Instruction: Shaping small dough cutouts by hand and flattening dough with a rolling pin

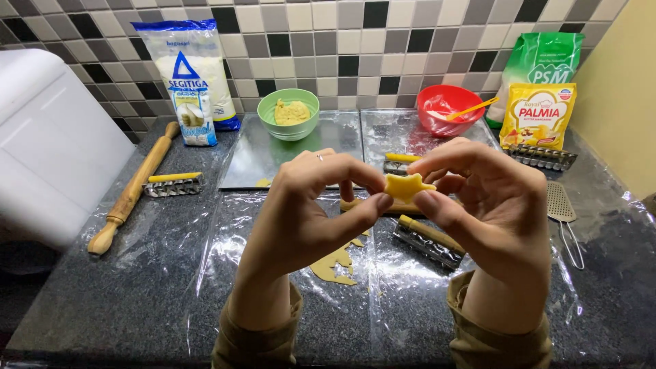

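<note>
A small yellow dough piece (404,186) with pointed corners is pinched between both hands above the counter. My left hand (307,205) grips its left edge with thumb and forefinger. My right hand (488,198) holds its right edge the same way. Below them, thin rolled dough scraps (333,265) lie on the clear plastic sheet (205,232). A metal crimper with a yellow handle (429,240) lies just under my right hand. Another flat strip of dough (355,204) shows between the hands.
Wooden rolling pin (131,189) and a second crimper (173,184) lie at left. At the back: green bowl of dough (289,113), red bowl with spatula (447,109), flour bags (191,75), yellow packet (538,115), two metal trays (273,154). A mesh skimmer (562,208) lies right; white appliance (48,143) left.
</note>
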